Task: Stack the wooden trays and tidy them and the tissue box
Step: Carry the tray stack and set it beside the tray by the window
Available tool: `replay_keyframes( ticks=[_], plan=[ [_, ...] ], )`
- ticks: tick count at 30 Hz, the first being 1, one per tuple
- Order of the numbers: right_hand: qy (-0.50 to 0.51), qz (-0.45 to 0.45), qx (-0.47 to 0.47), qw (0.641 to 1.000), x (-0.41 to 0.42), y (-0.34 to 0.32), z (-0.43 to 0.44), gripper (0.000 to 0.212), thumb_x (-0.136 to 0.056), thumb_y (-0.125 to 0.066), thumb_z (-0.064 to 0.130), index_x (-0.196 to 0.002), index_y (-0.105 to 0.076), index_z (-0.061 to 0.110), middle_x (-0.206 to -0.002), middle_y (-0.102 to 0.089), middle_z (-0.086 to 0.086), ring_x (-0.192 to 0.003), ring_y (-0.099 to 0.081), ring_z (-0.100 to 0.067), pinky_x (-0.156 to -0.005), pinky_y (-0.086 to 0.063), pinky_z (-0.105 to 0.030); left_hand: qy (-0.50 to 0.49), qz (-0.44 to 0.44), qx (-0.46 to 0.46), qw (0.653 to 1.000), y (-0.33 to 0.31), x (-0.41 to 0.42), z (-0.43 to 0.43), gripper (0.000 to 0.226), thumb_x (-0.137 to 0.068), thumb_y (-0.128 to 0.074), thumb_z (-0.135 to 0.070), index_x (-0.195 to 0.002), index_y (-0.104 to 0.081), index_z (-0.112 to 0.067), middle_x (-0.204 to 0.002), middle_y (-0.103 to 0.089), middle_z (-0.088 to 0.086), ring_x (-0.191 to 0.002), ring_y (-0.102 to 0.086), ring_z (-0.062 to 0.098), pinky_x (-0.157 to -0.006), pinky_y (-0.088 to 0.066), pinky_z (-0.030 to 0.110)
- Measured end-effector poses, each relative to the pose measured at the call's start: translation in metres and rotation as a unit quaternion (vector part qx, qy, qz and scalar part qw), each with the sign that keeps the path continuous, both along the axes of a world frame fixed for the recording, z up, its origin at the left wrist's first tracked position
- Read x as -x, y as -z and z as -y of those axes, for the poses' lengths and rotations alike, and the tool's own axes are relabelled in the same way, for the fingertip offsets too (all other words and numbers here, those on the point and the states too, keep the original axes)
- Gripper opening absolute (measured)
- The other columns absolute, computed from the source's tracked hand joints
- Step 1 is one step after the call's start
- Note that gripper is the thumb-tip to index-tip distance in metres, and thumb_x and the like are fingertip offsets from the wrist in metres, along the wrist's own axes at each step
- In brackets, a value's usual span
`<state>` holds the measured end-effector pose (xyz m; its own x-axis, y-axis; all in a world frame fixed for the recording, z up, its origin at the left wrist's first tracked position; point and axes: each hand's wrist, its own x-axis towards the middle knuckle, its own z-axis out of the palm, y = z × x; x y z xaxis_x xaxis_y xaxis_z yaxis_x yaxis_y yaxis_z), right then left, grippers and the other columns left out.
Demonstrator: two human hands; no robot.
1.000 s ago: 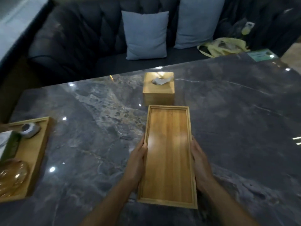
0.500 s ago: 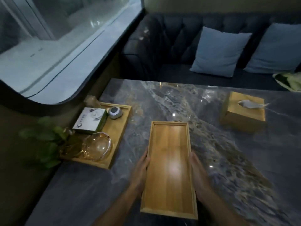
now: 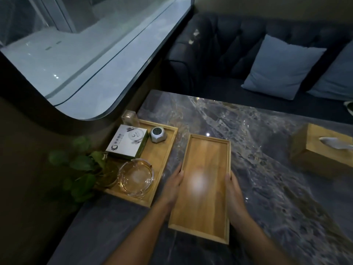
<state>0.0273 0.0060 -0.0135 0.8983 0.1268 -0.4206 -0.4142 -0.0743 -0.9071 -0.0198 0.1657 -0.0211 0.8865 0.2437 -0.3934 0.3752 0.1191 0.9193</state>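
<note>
An empty long wooden tray (image 3: 205, 169) lies lengthwise in front of me on the dark marble table (image 3: 267, 197). My left hand (image 3: 172, 185) grips its left long side and my right hand (image 3: 234, 190) grips its right long side. Just left of it, a second wooden tray (image 3: 161, 155) sits at the table's left edge, loaded with small items. The wooden tissue box (image 3: 321, 150), a tissue sticking out of its top, stands far to the right.
The left tray holds a white-and-green box (image 3: 127, 141), a small grey device (image 3: 157, 134) and a glass ashtray (image 3: 135, 176). A leafy plant (image 3: 80, 169) overhangs its left side. A dark sofa with blue cushions (image 3: 280, 67) runs behind the table; a window is at left.
Both hands have carried the empty tray leftward, away from the tissue box, until it lies close beside the loaded tray. My view has swung left with it.
</note>
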Motion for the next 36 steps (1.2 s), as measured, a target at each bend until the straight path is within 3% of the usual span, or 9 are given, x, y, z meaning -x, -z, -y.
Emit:
replay_keyframes(
  ticks=[5, 8, 12, 15, 18, 22, 25, 29, 36],
  plan=[
    [0.0, -0.003, -0.008, 1.0, -0.012, -0.002, -0.021, 0.045, -0.093, -0.043, 0.044, -0.136, -0.042, 0.029, -0.134, -0.054, -0.002, -0.121, -0.052, -0.023, -0.105, -0.04, -0.053, 0.003, -0.001, 0.014, 1.0, -0.01, -0.013, -0.02, 0.038, -0.098, -0.04, -0.027, -0.135, -0.043, -0.035, -0.114, -0.061, -0.01, -0.099, -0.059, 0.001, -0.081, -0.051, 0.021],
    [-0.012, -0.005, 0.001, 1.0, -0.016, -0.001, -0.024, 0.046, -0.092, -0.044, 0.046, -0.135, -0.042, 0.031, -0.135, -0.053, 0.0, -0.122, -0.051, -0.023, -0.106, -0.039, -0.052, 0.024, -0.039, -0.002, 0.999, -0.025, -0.004, -0.031, 0.034, -0.094, -0.047, -0.025, -0.127, -0.054, -0.029, -0.093, -0.069, -0.018, -0.087, -0.064, 0.001, -0.074, -0.053, 0.022],
    [-0.001, -0.019, 0.01, 1.0, -0.015, 0.006, -0.019, 0.046, -0.092, -0.045, 0.048, -0.134, -0.046, 0.029, -0.133, -0.055, -0.001, -0.12, -0.052, -0.024, -0.104, -0.041, -0.053, -0.006, -0.094, -0.149, 0.984, -0.028, 0.045, -0.04, 0.02, -0.094, -0.048, -0.03, -0.103, -0.063, -0.021, -0.094, -0.068, -0.001, -0.092, -0.064, 0.015, -0.084, -0.054, 0.039],
    [0.007, -0.028, 0.004, 1.0, -0.007, 0.011, -0.019, 0.042, -0.093, -0.046, 0.044, -0.132, -0.047, 0.028, -0.131, -0.056, -0.004, -0.118, -0.054, -0.027, -0.102, -0.042, -0.055, -0.017, -0.166, -0.253, 0.953, -0.025, 0.089, -0.037, 0.033, -0.091, -0.048, -0.046, -0.078, -0.063, -0.019, -0.07, -0.069, 0.0, -0.065, -0.067, 0.014, -0.063, -0.055, 0.035],
    [-0.003, -0.03, -0.018, 0.999, -0.006, 0.012, -0.023, 0.042, -0.095, -0.046, 0.038, -0.135, -0.042, 0.028, -0.135, -0.053, -0.006, -0.122, -0.05, -0.029, -0.104, -0.039, -0.056, 0.034, -0.26, -0.1, 0.96, -0.015, 0.108, -0.026, 0.047, -0.085, -0.053, -0.054, -0.093, -0.061, -0.008, -0.063, -0.07, 0.004, -0.05, -0.066, 0.013, -0.041, -0.046, 0.023],
    [-0.022, -0.044, -0.042, 0.998, -0.01, 0.015, -0.029, 0.045, -0.095, -0.046, 0.035, -0.139, -0.038, 0.025, -0.137, -0.052, -0.007, -0.124, -0.049, -0.029, -0.107, -0.037, -0.055, -0.046, -0.257, 0.163, 0.951, -0.002, 0.109, -0.007, 0.044, -0.083, -0.064, -0.04, -0.093, -0.057, 0.002, -0.069, -0.07, 0.017, -0.059, -0.071, 0.023, -0.047, -0.058, 0.03],
    [-0.036, -0.036, -0.04, 0.998, -0.011, 0.018, -0.032, 0.047, -0.096, -0.044, 0.032, -0.141, -0.034, 0.024, -0.14, -0.049, -0.007, -0.127, -0.046, -0.028, -0.108, -0.035, -0.055, -0.115, -0.221, 0.203, 0.947, 0.001, 0.103, 0.002, 0.035, -0.084, -0.064, -0.034, -0.093, -0.059, 0.0, -0.082, -0.072, 0.022, -0.071, -0.074, 0.027, -0.057, -0.06, 0.033],
    [-0.04, -0.029, -0.029, 0.998, -0.012, 0.023, -0.033, 0.043, -0.099, -0.038, 0.026, -0.142, -0.033, 0.024, -0.142, -0.047, -0.006, -0.128, -0.045, -0.028, -0.108, -0.034, -0.055, -0.159, -0.174, 0.213, 0.948, 0.0, 0.098, 0.011, 0.02, -0.089, -0.059, -0.028, -0.089, -0.063, -0.009, -0.071, -0.076, 0.009, -0.074, -0.073, 0.024, -0.064, -0.061, 0.031],
    [-0.053, -0.016, -0.032, 0.998, -0.012, 0.023, -0.035, 0.042, -0.1, -0.036, 0.02, -0.142, -0.034, 0.023, -0.14, -0.049, -0.007, -0.126, -0.047, -0.028, -0.108, -0.035, -0.056, -0.193, -0.141, 0.25, 0.938, -0.002, 0.095, 0.013, 0.021, -0.094, -0.053, -0.021, -0.098, -0.062, -0.002, -0.102, -0.07, 0.023, -0.087, -0.073, 0.024, -0.068, -0.061, 0.027]
  ],
)
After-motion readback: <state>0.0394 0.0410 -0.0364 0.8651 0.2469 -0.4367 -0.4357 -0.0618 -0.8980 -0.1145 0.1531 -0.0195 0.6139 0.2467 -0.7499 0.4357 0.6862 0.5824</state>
